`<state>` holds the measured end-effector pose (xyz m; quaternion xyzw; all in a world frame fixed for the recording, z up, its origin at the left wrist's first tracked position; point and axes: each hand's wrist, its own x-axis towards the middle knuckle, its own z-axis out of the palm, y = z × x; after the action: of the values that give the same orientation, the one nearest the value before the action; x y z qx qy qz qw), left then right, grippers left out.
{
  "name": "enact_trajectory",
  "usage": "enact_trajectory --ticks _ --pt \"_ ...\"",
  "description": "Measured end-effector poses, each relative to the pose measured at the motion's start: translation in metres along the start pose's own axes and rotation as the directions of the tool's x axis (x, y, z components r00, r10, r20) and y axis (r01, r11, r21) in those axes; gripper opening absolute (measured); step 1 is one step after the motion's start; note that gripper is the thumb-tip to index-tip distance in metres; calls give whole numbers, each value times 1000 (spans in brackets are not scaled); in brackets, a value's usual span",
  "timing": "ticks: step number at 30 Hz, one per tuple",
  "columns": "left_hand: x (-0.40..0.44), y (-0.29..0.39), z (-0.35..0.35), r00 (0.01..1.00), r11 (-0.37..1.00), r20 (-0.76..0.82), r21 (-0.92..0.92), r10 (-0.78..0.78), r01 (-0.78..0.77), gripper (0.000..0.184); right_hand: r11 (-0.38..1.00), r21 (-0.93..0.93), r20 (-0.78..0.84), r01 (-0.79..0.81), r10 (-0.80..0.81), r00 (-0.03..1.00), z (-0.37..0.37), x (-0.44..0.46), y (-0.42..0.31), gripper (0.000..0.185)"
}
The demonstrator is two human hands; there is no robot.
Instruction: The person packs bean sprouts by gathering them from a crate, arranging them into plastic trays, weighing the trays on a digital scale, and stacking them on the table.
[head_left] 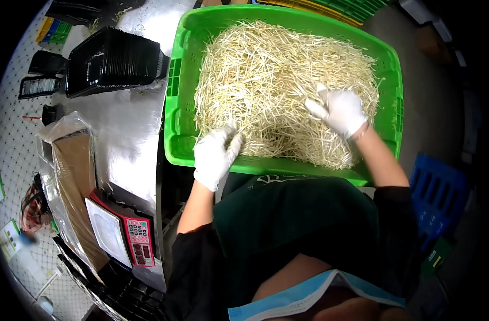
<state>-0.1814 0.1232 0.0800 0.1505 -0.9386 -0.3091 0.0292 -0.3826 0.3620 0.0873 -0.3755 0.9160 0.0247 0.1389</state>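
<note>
Pale bean sprouts (pixel 276 80) fill a large green plastic crate (pixel 176 128) in front of me. My left hand (pixel 215 152), in a white glove, is at the crate's near left corner. Its fingertips touch the edge of the sprouts, with thumb and fingers apart. Over the right part of the heap is my right hand (pixel 341 111), also gloved in white. Its thumb and forefinger point left into the sprouts with a gap between them, and the other fingers are partly hidden. Neither hand shows a clump of sprouts lifted in it.
To the left, a metal table (pixel 129 128) carries stacked black trays (pixel 113 61), a red-framed scale (pixel 137 235) with a white pan, and a cardboard piece (pixel 76 171) in clear plastic. A blue plastic pallet (pixel 439 198) lies at the right. More green and yellow crates (pixel 330 9) stand behind.
</note>
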Motion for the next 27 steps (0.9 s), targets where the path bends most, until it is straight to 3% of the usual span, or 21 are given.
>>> enact_trajectory --ticks 1,2,3,5,6,8,9,10,11,12,14,15,16,17,19,20,21,23,24,25,27 --pt "0 5 -2 979 999 204 -41 -5 13 25 994 103 120 -36 24 993 -6 14 11 68" --pt "2 13 3 934 997 355 -76 37 -11 34 996 88 18 12 -14 1000 2 33 25 70" --pt "2 27 9 883 983 432 -84 184 -164 39 996 67 -85 59 -53 995 13 50 41 73" --pt "18 63 26 608 976 793 96 43 -194 48 999 -36 -217 23 -31 976 43 66 64 82" --pt "36 85 32 380 930 920 221 -99 -293 53 995 57 199 -79 66 978 19 57 51 90" --pt "47 100 34 366 940 928 188 -75 -284 54 991 -128 180 41 -17 983 15 10 24 89" --pt "52 105 37 342 948 939 142 -38 -284 57 997 -79 206 -4 20 978 0 -15 8 85" --pt "53 99 55 345 948 938 140 -35 -285 57 1000 14 32 16 -17 999 11 -35 8 79" --pt "51 84 83 398 913 886 -65 239 -403 57 996 90 -3 22 -22 1000 11 -47 7 76" --pt "52 78 101 411 815 765 -247 496 -524 60 997 72 18 5 -7 1000 4 -53 4 75" --pt "61 98 103 357 827 805 -268 474 -494 59 998 56 42 -13 11 999 -4 -50 11 73" --pt "63 106 101 301 841 843 -280 446 -463 59 986 168 164 -19 -9 986 -4 -36 22 71" --pt "55 91 120 434 785 674 -381 597 -488 58 960 277 276 -37 -43 960 -5 -21 32 69" --pt "57 96 114 434 786 677 -376 595 -490 58 965 249 356 -76 -18 934 -14 -8 37 66" --pt "61 104 105 324 948 900 -318 293 26 56 968 237 83 82 -104 991 11 5 52 68" --pt "54 99 117 387 851 873 -426 297 306 53 944 323 168 73 -133 977 19 14 51 78" --pt "49 97 130 384 852 875 -422 295 309 53 942 327 170 72 -134 976 24 8 54 78" --pt "42 111 131 502 344 847 -530 174 775 50 935 318 452 -155 -6 892 -11 -14 31 87" --pt "37 116 136 564 350 819 -562 109 749 49 863 447 453 -236 9 891 -1 -22 36 97" --pt "31 119 143 620 362 784 -590 42 722 47 869 442 453 -224 0 891 7 -29 43 97" --pt "28 129 139 654 262 739 -670 158 694 45 627 724 370 -287 -2 929 23 -38 60 91"
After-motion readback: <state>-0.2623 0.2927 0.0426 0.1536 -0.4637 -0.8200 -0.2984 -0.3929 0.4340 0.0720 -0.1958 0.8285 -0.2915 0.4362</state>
